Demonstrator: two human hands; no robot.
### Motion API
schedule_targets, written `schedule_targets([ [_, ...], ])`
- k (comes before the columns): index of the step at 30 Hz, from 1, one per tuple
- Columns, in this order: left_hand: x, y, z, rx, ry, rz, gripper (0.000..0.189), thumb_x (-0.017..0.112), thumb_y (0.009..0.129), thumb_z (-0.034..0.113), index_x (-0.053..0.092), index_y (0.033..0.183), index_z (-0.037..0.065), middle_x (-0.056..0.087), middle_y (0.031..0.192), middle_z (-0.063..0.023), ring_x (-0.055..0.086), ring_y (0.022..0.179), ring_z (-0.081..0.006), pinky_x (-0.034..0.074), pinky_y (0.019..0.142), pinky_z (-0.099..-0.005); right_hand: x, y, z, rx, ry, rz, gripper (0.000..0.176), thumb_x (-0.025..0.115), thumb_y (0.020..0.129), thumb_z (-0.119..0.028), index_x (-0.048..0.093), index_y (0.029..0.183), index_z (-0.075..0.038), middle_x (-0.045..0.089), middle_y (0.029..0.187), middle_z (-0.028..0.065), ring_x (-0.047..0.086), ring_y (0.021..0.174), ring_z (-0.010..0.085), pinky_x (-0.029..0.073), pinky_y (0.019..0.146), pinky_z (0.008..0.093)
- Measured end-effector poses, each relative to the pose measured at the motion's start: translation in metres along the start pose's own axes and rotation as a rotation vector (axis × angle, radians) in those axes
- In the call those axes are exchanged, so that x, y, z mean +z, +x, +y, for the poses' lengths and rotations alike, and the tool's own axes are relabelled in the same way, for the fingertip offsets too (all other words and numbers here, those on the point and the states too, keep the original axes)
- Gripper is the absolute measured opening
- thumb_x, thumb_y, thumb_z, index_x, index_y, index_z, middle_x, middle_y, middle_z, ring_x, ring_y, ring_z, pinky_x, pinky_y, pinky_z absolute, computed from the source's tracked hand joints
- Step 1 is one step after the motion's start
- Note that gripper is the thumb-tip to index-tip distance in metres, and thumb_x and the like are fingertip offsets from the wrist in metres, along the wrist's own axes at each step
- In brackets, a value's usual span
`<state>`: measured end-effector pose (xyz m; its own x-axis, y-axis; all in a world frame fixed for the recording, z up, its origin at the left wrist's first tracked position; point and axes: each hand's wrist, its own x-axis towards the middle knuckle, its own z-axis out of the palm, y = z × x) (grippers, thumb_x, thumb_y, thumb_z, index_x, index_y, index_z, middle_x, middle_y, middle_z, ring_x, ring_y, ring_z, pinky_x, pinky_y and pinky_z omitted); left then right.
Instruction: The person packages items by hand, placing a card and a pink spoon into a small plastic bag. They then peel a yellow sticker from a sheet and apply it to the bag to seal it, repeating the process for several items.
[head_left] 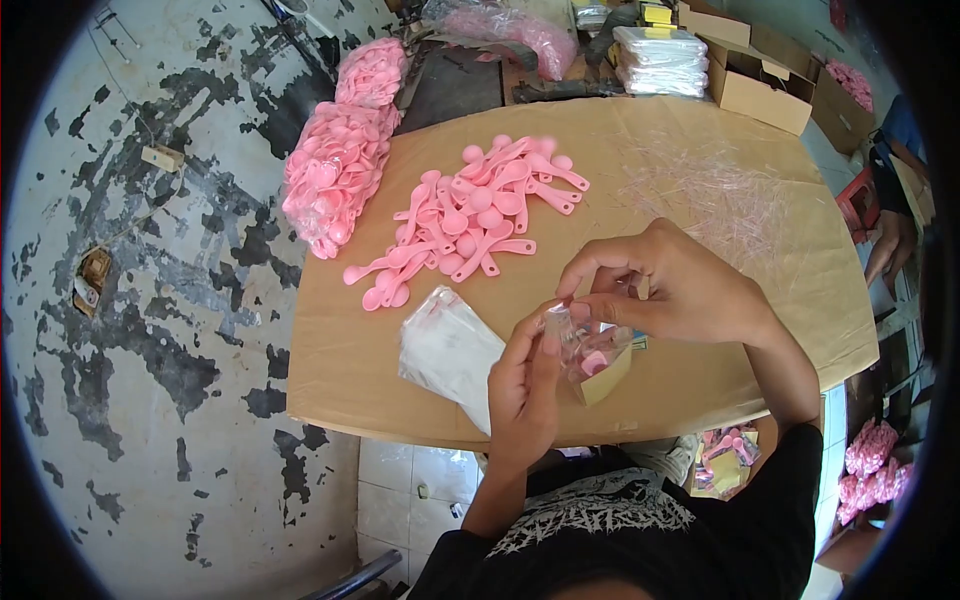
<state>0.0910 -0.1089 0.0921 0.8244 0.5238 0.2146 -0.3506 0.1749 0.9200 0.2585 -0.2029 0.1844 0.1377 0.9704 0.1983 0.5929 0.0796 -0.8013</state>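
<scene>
Between the two hands, above the near edge of the surface (340,380), is a small clear bag (578,340) with a pink spoon (596,362) inside it and a tan card piece (608,380) at its lower side. The left hand (525,390) pinches the bag from the left with thumb and fingers closed on the plastic. The right hand (670,290) comes from above and the right, and its fingertips are also closed on the top of the bag. The hands are close together, almost touching at the bag's mouth.

Just beside the left hand, a stack of flat white bags (448,348) lies on the surface. Farther away, near the middle, there is a loose pile of pink spoons (478,215). At the far left edge, two big clear sacks of pink spoons (335,170) lean over the border of the surface. On the far right part, thin clear sleeves (725,195) are scattered.

Behind the surface stand open cardboard boxes (757,85) and a stack of white packs (660,60). At the right border another person's hand (890,245) is visible, well apart from the bag. On the left, the floor (150,300) has worn, flaking paint.
</scene>
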Motion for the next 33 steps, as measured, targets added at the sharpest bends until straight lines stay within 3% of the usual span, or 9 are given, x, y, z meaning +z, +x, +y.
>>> schedule_targets([
  [2,0.003,0.006,0.007,-0.014,0.079,0.039,0.036,0.040,0.104,0.013,0.045,0.134,-0.006,0.057,0.127,-0.0163,0.062,0.109,-0.0184,0.050,0.090,-0.0278,-0.002,0.000,-0.008,0.021,-0.107,0.016,0.018,0.067,0.086,-0.009,0.065,0.102,-0.003,0.070,0.084,0.0115,0.069,0.073,0.0244,0.054,0.066,0.0338],
  [5,0.001,0.010,-0.001,0.042,0.073,0.090,0.035,0.040,0.104,0.013,0.047,0.133,-0.006,0.057,0.127,-0.0161,0.065,0.099,-0.0180,0.053,0.083,-0.0276,0.008,0.002,0.003,-0.386,-0.549,0.376,0.021,0.073,0.079,-0.014,0.068,0.098,-0.007,0.066,0.088,0.0049,0.065,0.084,0.0231,0.053,0.071,0.0356],
  [8,-0.009,0.010,-0.005,0.014,0.106,0.073,0.037,0.040,0.104,0.011,0.045,0.136,-0.006,0.056,0.129,-0.0169,0.063,0.103,-0.0178,0.054,0.085,-0.0283,0.006,0.004,0.003,-0.521,-0.627,0.281,0.022,0.074,0.072,-0.020,0.070,0.091,-0.011,0.061,0.090,0.0008,0.060,0.092,0.0202,0.052,0.075,0.0353],
  [11,0.002,0.012,0.009,0.012,-0.012,0.126,0.041,0.041,0.104,0.015,0.040,0.137,-0.008,0.059,0.123,-0.0201,0.067,0.100,-0.0256,0.056,0.084,-0.0347,0.015,0.006,0.010,-0.537,-0.748,0.355,0.020,0.074,0.070,-0.023,0.071,0.087,-0.012,0.061,0.087,0.0001,0.059,0.092,0.0193,0.052,0.075,0.0336],
  [17,0.003,0.019,0.019,0.052,0.124,0.033,0.054,0.042,0.102,0.006,0.020,0.151,-0.001,0.059,0.126,-0.0187,0.062,0.107,-0.0204,0.053,0.086,-0.0315,0.013,0.010,0.019,-0.556,-0.812,0.350,0.018,0.073,0.071,-0.022,0.071,0.084,-0.011,0.062,0.089,-0.0005,0.060,0.092,0.0190,0.051,0.077,0.0328],
  [20,-0.003,0.023,0.022,0.002,0.234,-0.043,0.060,0.039,0.102,0.004,0.009,0.153,0.001,0.056,0.131,-0.0203,0.061,0.105,-0.0164,0.048,0.087,-0.0245,0.012,0.012,0.023,-0.531,-0.781,0.357,0.016,0.074,0.071,-0.021,0.071,0.083,-0.011,0.063,0.090,-0.0005,0.060,0.091,0.0184,0.051,0.076,0.0328],
  [23,-0.002,0.030,0.022,0.026,0.223,-0.052,0.064,0.037,0.100,0.000,0.002,0.154,0.004,0.059,0.125,-0.0205,0.062,0.101,-0.0176,0.048,0.085,-0.0268,0.010,0.014,0.028,-0.502,-0.734,0.363,0.017,0.074,0.070,-0.020,0.072,0.084,-0.012,0.063,0.089,-0.0008,0.060,0.090,0.0179,0.051,0.075,0.0325],
  [29,0.006,0.037,0.028,0.054,0.619,-0.061,0.068,0.037,0.096,-0.005,0.002,0.153,0.003,0.062,0.117,-0.0225,0.065,0.095,-0.0260,0.049,0.083,-0.0341,0.002,0.014,0.030,-0.502,-0.767,0.376,0.018,0.075,0.067,-0.021,0.072,0.083,-0.013,0.063,0.087,-0.0020,0.060,0.088,0.0172,0.050,0.073,0.0314],
  [33,0.014,0.037,0.035,-0.026,0.624,-0.081,0.068,0.037,0.095,-0.006,0.003,0.153,0.003,0.062,0.119,-0.0243,0.066,0.102,-0.0323,0.051,0.082,-0.0366,0.001,0.008,0.023,-0.442,-0.754,0.373,0.018,0.075,0.064,-0.019,0.071,0.081,-0.013,0.063,0.082,-0.0017,0.060,0.084,0.0179,0.049,0.071,0.0325],
])
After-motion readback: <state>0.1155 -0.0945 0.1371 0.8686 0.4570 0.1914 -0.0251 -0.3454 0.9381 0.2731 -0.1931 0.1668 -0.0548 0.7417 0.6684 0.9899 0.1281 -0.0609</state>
